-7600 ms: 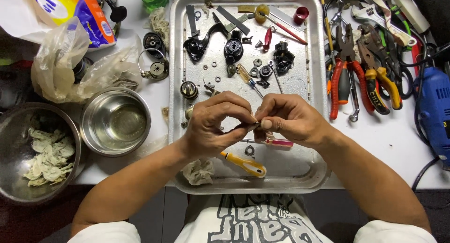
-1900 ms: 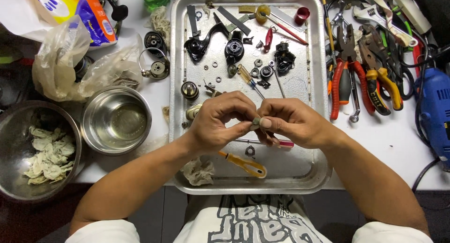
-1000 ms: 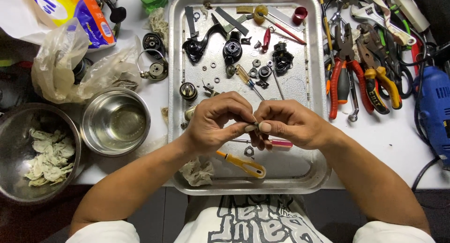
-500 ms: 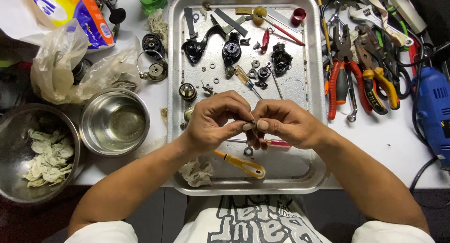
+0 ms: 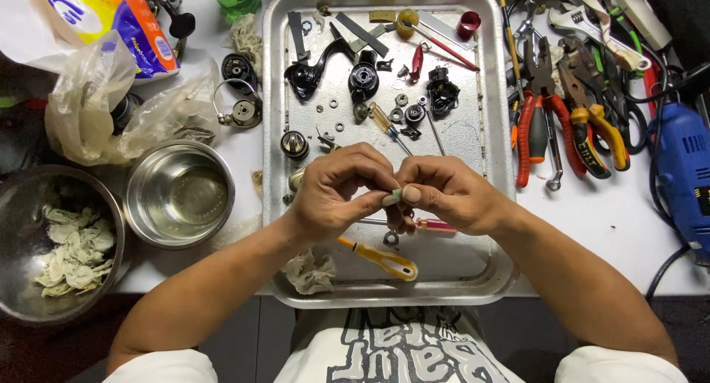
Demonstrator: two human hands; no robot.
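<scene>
Nearest the camera, a white printed shirt is showing at 6 o'clock. Both forearms are reaching up from it over the tray, a shallow metal pan sitting on the white worktop.

On the tray's near part, a rag is lying at 7 o'clock of the hands, a yellow screwdriver is lying just below them, and a pink-handled tool is showing partly under the right hand.

The left hand and right hand are meeting over the tray's middle. Both grips are pinching together on a small grey-green part, held between the fingertips, above the tray surface. Its exact shape is too small to tell.

At 9 o'clock of the hands, an empty steel bowl is standing on the worktop. Beside it, further left, a larger bowl is holding crumpled wipes.

Beyond the hands, the far half of the tray is carrying black parts, washers, a small clear-handled screwdriver and a red cap.

At 2 o'clock, pliers with red and orange handles are lying on the worktop, well apart from the hands. A blue power tool is lying at 3 o'clock. At 10 o'clock, a plastic bag is resting beside a colourful package.
</scene>
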